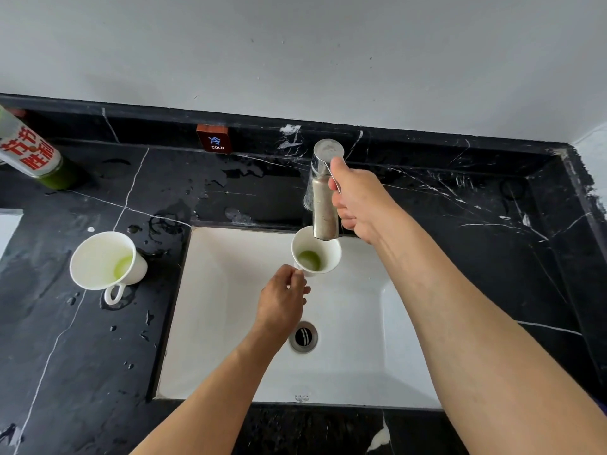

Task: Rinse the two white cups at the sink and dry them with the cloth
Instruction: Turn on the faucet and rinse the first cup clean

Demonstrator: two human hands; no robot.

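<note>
Holding cup (316, 251) under tap (324, 195); sign (214, 139) reads "COLD".

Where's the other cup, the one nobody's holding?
In the head view, the second cup stands on the wet black counter left of the sink, handle toward the camera.

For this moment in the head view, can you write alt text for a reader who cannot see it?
The left hand holds a white cup with green residue under the faucet while the right hand grips the faucet handle above a white sink. A second white cup, also green inside, stands on the wet black marble counter to the left.
</note>
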